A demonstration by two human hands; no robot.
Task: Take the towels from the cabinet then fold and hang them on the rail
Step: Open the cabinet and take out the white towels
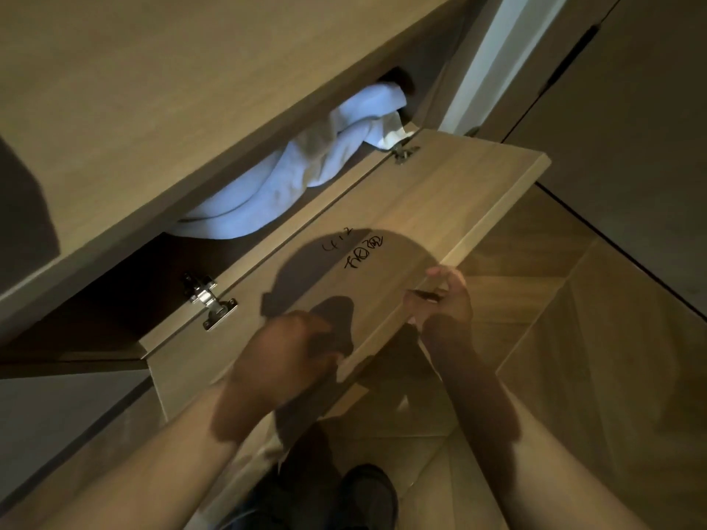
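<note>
White towels (306,174) lie bunched inside the low wooden cabinet (153,109), showing through its opening. The cabinet door (382,231) stands swung open toward me, with black handwriting on its inner face. My right hand (445,300) grips the door's free edge, thumb on the inner face and fingers curled round the edge. My left hand (279,361), blurred, is in front of the door's lower corner with its fingers curled; whether it touches the door is unclear. No rail is in view.
Two metal hinges (208,300) (403,153) join the door to the cabinet. Wooden parquet floor (574,338) spreads to the right. A dark wall panel (631,128) rises at the far right. My dark shoe (363,495) shows at the bottom.
</note>
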